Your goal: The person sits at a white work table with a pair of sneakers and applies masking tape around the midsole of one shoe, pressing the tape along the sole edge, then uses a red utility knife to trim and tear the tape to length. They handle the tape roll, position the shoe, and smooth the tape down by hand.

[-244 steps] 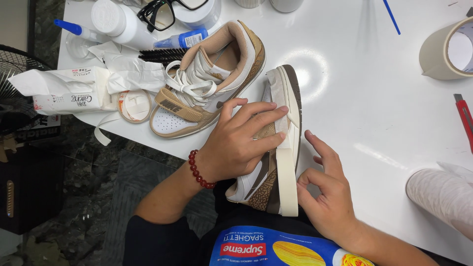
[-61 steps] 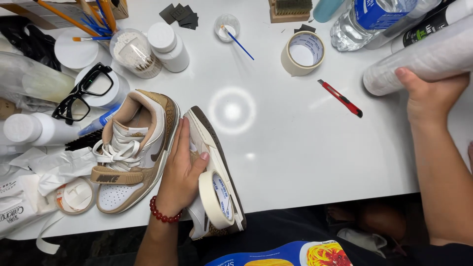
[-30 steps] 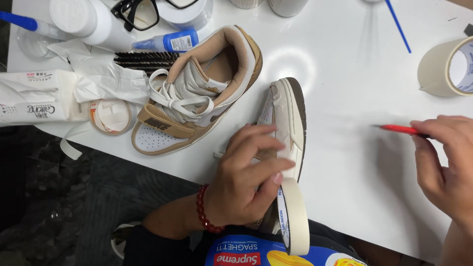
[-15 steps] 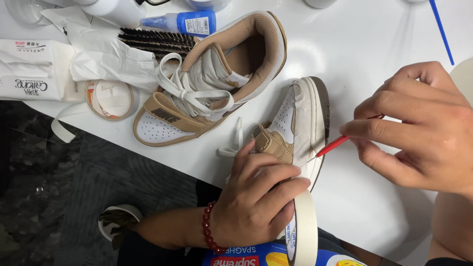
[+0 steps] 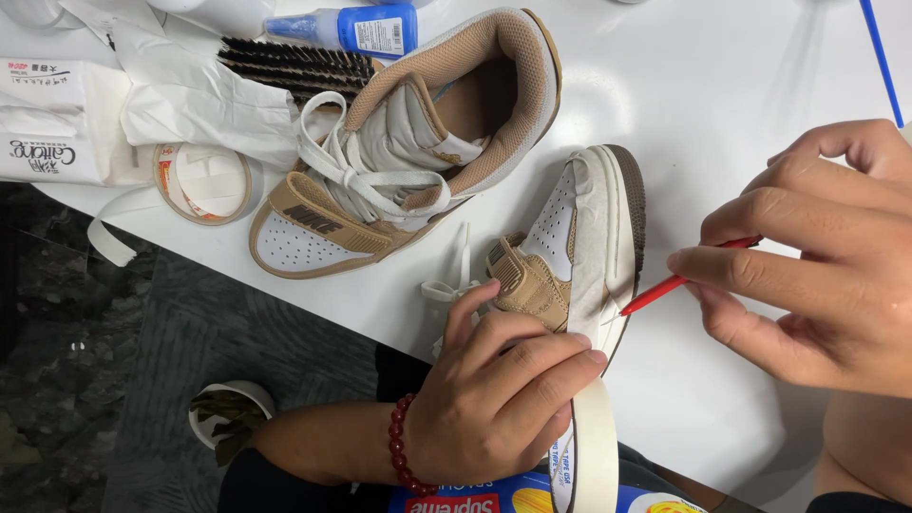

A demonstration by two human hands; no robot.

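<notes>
My left hand (image 5: pixel 499 394) grips a tan and white sneaker (image 5: pixel 579 237) that lies on its side at the table's near edge, its sole edge covered with masking tape. A roll of masking tape (image 5: pixel 594 446) hangs from the shoe just below that hand. My right hand (image 5: pixel 817 266) holds a red utility knife (image 5: pixel 674 285), whose tip touches the taped sole edge. A second matching sneaker (image 5: pixel 418 142) lies on the table to the upper left, laces loose.
On the white table (image 5: pixel 722 85) lie a dark bristle brush (image 5: pixel 294 66), a blue-labelled glue bottle (image 5: pixel 361 28), white tissue packs (image 5: pixel 57 123), a smaller tape roll (image 5: pixel 204 180) and a blue stick (image 5: pixel 882 57). Dark floor lies to the left.
Earlier my right hand reached to the far right, picked up the red knife and brought it to the shoe. The knife tip now touches the taped sole. My left hand has kept hold of the sneaker.
</notes>
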